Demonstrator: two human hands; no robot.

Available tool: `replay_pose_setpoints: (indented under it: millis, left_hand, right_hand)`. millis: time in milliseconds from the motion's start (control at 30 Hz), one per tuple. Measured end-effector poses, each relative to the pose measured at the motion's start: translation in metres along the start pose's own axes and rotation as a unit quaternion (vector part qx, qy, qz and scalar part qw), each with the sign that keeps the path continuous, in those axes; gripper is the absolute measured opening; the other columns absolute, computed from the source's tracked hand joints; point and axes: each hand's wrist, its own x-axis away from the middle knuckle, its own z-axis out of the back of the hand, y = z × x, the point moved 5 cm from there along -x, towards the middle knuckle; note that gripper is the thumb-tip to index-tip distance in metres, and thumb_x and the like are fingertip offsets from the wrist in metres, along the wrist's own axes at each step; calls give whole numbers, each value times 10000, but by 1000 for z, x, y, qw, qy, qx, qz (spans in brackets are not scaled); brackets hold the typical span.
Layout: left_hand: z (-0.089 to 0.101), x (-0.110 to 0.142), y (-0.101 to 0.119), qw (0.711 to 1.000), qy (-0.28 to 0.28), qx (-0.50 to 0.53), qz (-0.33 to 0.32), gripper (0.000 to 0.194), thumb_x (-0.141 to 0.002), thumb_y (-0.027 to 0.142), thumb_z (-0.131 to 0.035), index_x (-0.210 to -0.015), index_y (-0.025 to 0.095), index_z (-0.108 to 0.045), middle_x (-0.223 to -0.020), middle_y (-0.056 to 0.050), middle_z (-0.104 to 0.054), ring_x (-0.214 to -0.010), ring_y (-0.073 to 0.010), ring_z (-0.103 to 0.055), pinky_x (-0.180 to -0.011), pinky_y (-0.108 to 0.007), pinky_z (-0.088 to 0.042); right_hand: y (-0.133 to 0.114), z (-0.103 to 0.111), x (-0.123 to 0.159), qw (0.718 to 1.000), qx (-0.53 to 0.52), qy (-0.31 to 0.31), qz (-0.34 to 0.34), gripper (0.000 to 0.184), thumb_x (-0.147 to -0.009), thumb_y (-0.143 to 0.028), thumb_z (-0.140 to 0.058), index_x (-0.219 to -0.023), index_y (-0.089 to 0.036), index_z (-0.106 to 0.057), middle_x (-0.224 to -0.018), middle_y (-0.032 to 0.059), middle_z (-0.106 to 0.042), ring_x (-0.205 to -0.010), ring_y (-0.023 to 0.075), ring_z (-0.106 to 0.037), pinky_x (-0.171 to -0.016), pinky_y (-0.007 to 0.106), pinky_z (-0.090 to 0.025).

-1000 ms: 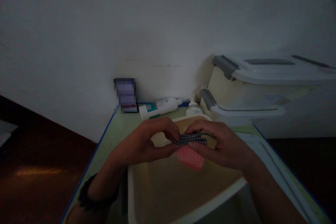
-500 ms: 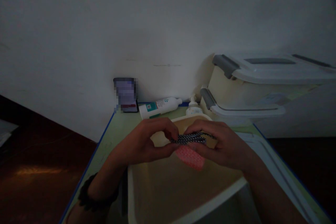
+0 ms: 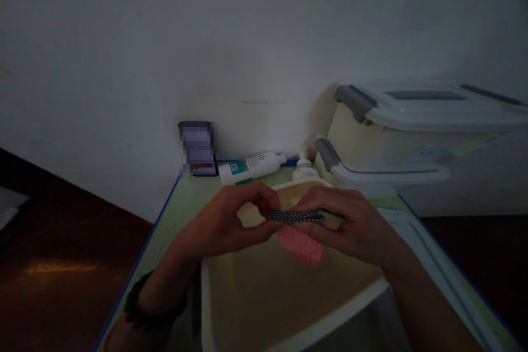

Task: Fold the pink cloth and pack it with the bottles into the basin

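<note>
A folded bundle of black-and-white braided cord (image 3: 297,216) is held level between my hands. My left hand (image 3: 241,220) pinches its left end between thumb and fingers. At the other end, my right hand (image 3: 348,220) grips it with the thumb below and the fingers above, and a strand runs in under those fingers. Just under the cord hangs a pink textured piece (image 3: 301,246), knitted or mesh-like; how it joins the cord is hidden. Both hands are above an open cream-coloured bin (image 3: 330,323).
On the green tabletop (image 3: 165,225) behind the bin are a phone (image 3: 198,146) leaning on the wall, a white bottle (image 3: 264,164) on its side and a pump bottle (image 3: 305,168). Two lidded storage boxes (image 3: 371,146) are stacked at the right. A pale lid (image 3: 429,264) lies below them.
The cord bundle and the pink piece have shifted very slightly. Both hands keep their hold in nearly the same place.
</note>
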Motion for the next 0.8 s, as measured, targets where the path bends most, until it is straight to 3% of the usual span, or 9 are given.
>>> replay_pose_setpoints:
  millis: [200, 267, 367, 433, 533, 733, 800]
  left_hand:
    - [1, 1, -1, 999, 6, 45, -3, 101, -798, 173, -600, -876, 140, -544, -808, -21, -608, -733, -105, -587, -689, -215, -483]
    - [-1, 1, -1, 996, -3, 87, 5, 217, -780, 217, -637, -944, 150, -512, -880, -35, -600, -803, -126, -596, -742, -239, -493]
    - [-8, 2, -3, 993, -72, 87, 36, 370, -714, 301, -711, -999, 163, -519, -936, -40, -626, -866, -160, -600, -790, -272, -485]
    - [-13, 2, -5, 990, -115, 56, 58, 279, -752, 305, -663, -965, 161, -555, -881, -27, -647, -808, -156, -602, -760, -274, -482]
    - [-14, 3, -11, 987, -128, 38, 86, 138, -815, 260, -557, -905, 155, -562, -790, -8, -636, -688, -128, -581, -642, -243, -477]
    - [-17, 6, -17, 970, -155, 108, 156, 164, -871, 282, -484, -975, 154, -489, -672, 1, -649, -587, -116, -618, -516, -194, -450]
    - [-17, 5, -15, 973, -154, 91, 146, 173, -865, 278, -487, -985, 153, -482, -659, 9, -632, -571, -114, -601, -509, -198, -443]
  right_hand:
    - [1, 2, 0, 999, -27, 15, -24, 99, -801, -262, -630, -868, -190, -644, -749, -3, -669, -679, 104, -603, -620, 219, -452]
    - [3, 6, 1, 996, -57, 54, -31, 105, -792, -252, -639, -885, -202, -640, -775, -1, -683, -681, 108, -620, -607, 216, -470]
    - [9, 13, 5, 984, -112, 129, -57, 156, -775, -225, -652, -926, -233, -616, -828, -8, -699, -694, 110, -646, -585, 205, -499]
    - [14, 15, 7, 973, -134, 168, -83, 177, -763, -216, -661, -927, -243, -602, -828, -14, -700, -695, 115, -654, -580, 209, -518]
    - [17, 16, 8, 964, -140, 199, -105, 174, -770, -223, -654, -933, -251, -599, -835, -10, -696, -727, 133, -660, -613, 243, -544]
    - [22, 15, 7, 951, -147, 224, -152, 148, -793, -228, -624, -937, -233, -592, -886, 2, -694, -773, 132, -659, -629, 231, -544]
    - [23, 15, 7, 952, -139, 219, -161, 153, -790, -246, -630, -938, -228, -595, -869, -1, -693, -757, 126, -656, -615, 218, -541]
